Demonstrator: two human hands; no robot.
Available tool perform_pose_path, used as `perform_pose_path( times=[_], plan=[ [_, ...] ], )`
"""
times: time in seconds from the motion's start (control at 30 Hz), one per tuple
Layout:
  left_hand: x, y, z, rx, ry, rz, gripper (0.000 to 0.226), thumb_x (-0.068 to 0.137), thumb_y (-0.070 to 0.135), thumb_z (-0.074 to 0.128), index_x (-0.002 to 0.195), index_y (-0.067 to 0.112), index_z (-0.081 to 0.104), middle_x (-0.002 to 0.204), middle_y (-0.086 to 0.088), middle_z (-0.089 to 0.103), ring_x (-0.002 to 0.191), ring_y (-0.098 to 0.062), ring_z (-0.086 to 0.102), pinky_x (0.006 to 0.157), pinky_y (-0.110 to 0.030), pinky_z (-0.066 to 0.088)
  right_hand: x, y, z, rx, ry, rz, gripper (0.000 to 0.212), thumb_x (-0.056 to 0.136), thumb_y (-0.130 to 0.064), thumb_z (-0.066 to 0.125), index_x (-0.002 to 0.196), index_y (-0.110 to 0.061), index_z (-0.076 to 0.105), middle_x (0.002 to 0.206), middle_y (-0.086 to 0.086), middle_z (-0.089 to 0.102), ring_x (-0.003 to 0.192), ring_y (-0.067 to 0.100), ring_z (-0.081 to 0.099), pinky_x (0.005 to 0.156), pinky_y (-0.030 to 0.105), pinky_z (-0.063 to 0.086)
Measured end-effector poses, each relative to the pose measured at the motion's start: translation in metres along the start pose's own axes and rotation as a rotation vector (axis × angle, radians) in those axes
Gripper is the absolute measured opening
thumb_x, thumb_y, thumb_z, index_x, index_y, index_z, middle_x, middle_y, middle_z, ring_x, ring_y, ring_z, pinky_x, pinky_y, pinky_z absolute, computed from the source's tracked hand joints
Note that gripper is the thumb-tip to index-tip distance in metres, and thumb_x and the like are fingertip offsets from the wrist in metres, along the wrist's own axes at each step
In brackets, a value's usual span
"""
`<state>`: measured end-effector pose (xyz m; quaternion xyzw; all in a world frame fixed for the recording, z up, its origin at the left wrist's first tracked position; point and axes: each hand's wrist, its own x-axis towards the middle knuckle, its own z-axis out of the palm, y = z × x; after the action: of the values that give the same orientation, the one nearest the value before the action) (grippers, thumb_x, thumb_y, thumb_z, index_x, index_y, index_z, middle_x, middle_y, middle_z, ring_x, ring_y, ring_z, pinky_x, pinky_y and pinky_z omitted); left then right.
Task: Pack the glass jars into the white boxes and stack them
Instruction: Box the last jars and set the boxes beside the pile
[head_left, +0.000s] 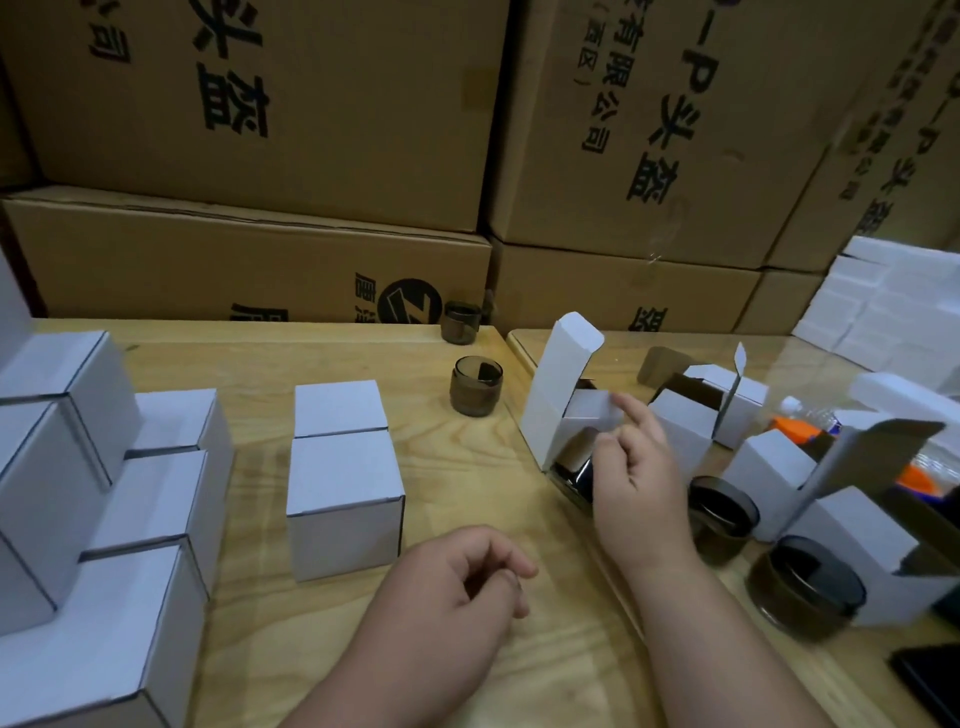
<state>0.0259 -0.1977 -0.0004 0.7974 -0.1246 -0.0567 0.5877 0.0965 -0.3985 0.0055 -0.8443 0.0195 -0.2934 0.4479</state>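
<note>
An open white box (550, 415) lies tilted on the table with its lid flap up and a dark glass jar (574, 470) showing at its lower end. My right hand (636, 467) pinches the box's side flap, index finger stretched out. My left hand (462, 577) hovers low over the table with loosely curled fingers and holds nothing. Two closed white boxes (343, 478) stand stacked at centre. Loose smoky jars stand at the back (476, 385), (460, 322) and at the right (722, 519), (802, 592).
A stepped stack of closed white boxes (104, 493) fills the left. Several open empty white boxes (727, 410) and an orange-capped bottle (800, 428) crowd the right. Large brown cartons (311, 156) wall the back. A dark object (930, 675) lies at the bottom right.
</note>
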Motion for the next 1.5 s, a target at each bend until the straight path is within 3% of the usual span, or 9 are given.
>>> perform_pose_path(
  times=[0.2, 0.33, 0.47, 0.63, 0.9, 1.03, 1.13, 1.33, 1.5],
  plan=[
    [0.000, -0.002, 0.000, 0.001, -0.006, 0.006, 0.037, 0.095, 0.010, 0.061, 0.089, 0.045, 0.069, 0.077, 0.011, 0.076, 0.060, 0.001, 0.057, 0.061, -0.015, 0.045, 0.018, -0.004, 0.001, -0.153, -0.106, -0.062, 0.042, 0.098, -0.038, 0.044, 0.064, -0.013, 0.043, 0.168, -0.016, 0.019, 0.096, -0.039, 0.036, 0.073, 0.035, 0.044],
    [0.000, 0.000, 0.001, -0.014, -0.006, 0.001, 0.038, 0.094, 0.008, 0.059, 0.088, 0.044, 0.070, 0.077, 0.011, 0.076, 0.059, 0.001, 0.055, 0.060, -0.015, 0.044, 0.030, -0.003, -0.011, -0.171, -0.193, -0.054, 0.044, 0.103, -0.034, 0.044, 0.065, -0.014, 0.044, 0.165, -0.023, 0.021, 0.100, -0.040, 0.033, 0.072, 0.022, 0.038],
    [-0.001, 0.000, 0.000, -0.001, -0.008, 0.005, 0.035, 0.094, 0.008, 0.060, 0.087, 0.040, 0.071, 0.076, 0.009, 0.076, 0.060, 0.000, 0.057, 0.061, -0.017, 0.046, 0.030, 0.000, -0.016, -0.195, -0.261, -0.017, 0.034, 0.104, -0.041, 0.048, 0.073, -0.028, 0.056, 0.135, -0.027, 0.045, 0.097, -0.009, 0.053, 0.068, 0.021, 0.039],
    [0.000, -0.001, 0.000, 0.001, -0.005, 0.008, 0.036, 0.095, 0.008, 0.060, 0.087, 0.041, 0.071, 0.076, 0.010, 0.076, 0.060, 0.001, 0.056, 0.061, -0.016, 0.046, 0.030, -0.003, -0.017, -0.228, -0.276, -0.046, 0.027, 0.100, -0.045, 0.058, 0.081, -0.026, 0.060, 0.100, -0.021, 0.050, 0.091, -0.007, 0.052, 0.068, 0.022, 0.039],
    [0.002, -0.005, 0.001, -0.004, -0.016, 0.029, 0.033, 0.092, 0.015, 0.059, 0.089, 0.046, 0.069, 0.078, 0.012, 0.076, 0.059, 0.002, 0.056, 0.060, -0.015, 0.045, 0.028, -0.005, -0.019, -0.261, -0.331, 0.003, 0.027, 0.101, -0.047, 0.057, 0.088, -0.029, 0.073, 0.158, -0.022, 0.034, 0.130, 0.002, 0.043, 0.091, 0.033, 0.040],
    [0.003, -0.006, 0.004, -0.045, 0.020, 0.049, 0.028, 0.084, 0.026, 0.058, 0.094, 0.051, 0.065, 0.084, 0.015, 0.075, 0.064, -0.001, 0.057, 0.065, -0.018, 0.049, 0.020, -0.018, -0.016, -0.108, -0.277, 0.083, 0.029, 0.099, -0.047, 0.059, 0.080, -0.030, 0.072, 0.116, -0.027, 0.064, 0.106, 0.000, 0.060, 0.076, 0.023, 0.044],
    [0.007, -0.008, 0.005, -0.090, 0.106, 0.073, 0.041, 0.075, 0.033, 0.059, 0.106, 0.061, 0.055, 0.100, 0.022, 0.066, 0.071, -0.004, 0.059, 0.073, -0.025, 0.053, 0.006, -0.031, -0.014, -0.067, -0.320, 0.069, 0.028, 0.094, -0.046, 0.065, 0.075, -0.026, 0.069, 0.096, -0.027, 0.067, 0.088, -0.002, 0.063, 0.070, 0.025, 0.048],
    [0.010, -0.014, 0.006, 0.001, 0.173, 0.156, 0.086, 0.059, 0.062, 0.073, 0.128, 0.078, 0.024, 0.127, 0.046, 0.038, 0.119, 0.009, 0.050, 0.091, -0.011, 0.044, -0.042, -0.037, -0.012, -0.106, -0.445, -0.100, 0.034, 0.083, -0.046, 0.075, 0.067, -0.019, 0.062, 0.108, -0.027, 0.061, 0.110, -0.009, 0.057, 0.079, 0.004, 0.041],
    [0.009, -0.012, 0.006, 0.012, 0.147, 0.147, 0.093, 0.056, 0.065, 0.075, 0.130, 0.079, 0.021, 0.124, 0.049, 0.046, 0.113, 0.018, 0.053, 0.099, -0.015, 0.045, -0.012, -0.054, -0.023, -0.006, -0.372, -0.009, 0.042, 0.086, -0.071, 0.041, 0.092, -0.039, 0.068, 0.097, -0.014, 0.069, 0.093, 0.004, 0.064, 0.071, 0.030, 0.051]
  ],
)
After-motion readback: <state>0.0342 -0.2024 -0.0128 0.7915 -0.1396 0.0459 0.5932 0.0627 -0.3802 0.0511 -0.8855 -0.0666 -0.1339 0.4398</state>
